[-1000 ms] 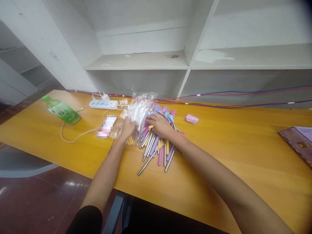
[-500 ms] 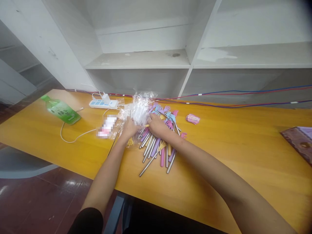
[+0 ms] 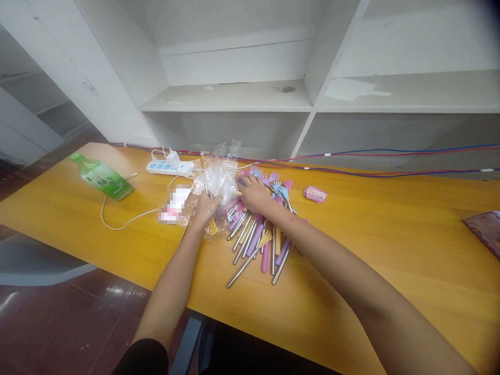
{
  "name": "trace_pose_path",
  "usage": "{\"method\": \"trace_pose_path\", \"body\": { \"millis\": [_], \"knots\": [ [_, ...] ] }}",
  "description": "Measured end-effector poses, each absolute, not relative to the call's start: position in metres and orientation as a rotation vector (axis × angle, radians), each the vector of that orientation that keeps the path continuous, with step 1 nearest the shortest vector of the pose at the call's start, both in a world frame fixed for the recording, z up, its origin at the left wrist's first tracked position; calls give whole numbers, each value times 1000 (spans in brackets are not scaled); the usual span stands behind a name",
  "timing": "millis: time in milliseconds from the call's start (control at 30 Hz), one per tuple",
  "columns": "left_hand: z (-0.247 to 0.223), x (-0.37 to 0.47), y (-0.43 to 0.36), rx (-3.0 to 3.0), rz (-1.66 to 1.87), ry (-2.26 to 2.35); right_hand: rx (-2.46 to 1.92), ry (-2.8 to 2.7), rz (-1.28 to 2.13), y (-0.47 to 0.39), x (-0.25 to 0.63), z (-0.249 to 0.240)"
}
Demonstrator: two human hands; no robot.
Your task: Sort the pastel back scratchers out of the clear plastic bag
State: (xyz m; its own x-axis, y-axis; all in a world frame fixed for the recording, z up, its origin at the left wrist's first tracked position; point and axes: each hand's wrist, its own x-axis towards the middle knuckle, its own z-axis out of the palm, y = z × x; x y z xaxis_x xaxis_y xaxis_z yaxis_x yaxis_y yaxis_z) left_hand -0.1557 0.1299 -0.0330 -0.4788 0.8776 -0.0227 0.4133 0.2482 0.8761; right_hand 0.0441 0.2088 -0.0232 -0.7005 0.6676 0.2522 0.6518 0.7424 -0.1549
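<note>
My left hand is closed around a metal rod that points up, beside crinkled clear plastic bags. My right hand lies over the upper left of a pile of hand-shaped scratchers, its fingers bent down by a yellow piece at the edge of the bags. What those fingertips hold, if anything, is hidden. The scratchers have metal rods, coloured handles and small pink, blue, purple and yellow hand heads. One yellow head shows just below my left hand.
A green bottle lies at the left of the yellow table. A white power strip and a blurred-out item are nearer the bags. A pink packet sits right of the pile. White shelves stand behind.
My right hand's fingers have spread and lie flatter over the pile's edge. The view has shifted slightly, and the rod in my left hand leans more to the left.
</note>
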Motion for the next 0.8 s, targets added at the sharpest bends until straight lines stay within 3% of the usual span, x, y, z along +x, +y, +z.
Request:
{"method": "trace_pose_path", "body": {
  "millis": [433, 800],
  "knots": [
    [-39, -161, 133, 1104, 1235, 2031, -815, -2853, 238, 241, 46, -23],
    [-45, -164, 135, 1017, 1385, 1888, -544, -3019, 120, 251, 30, -18]
  ]
}}
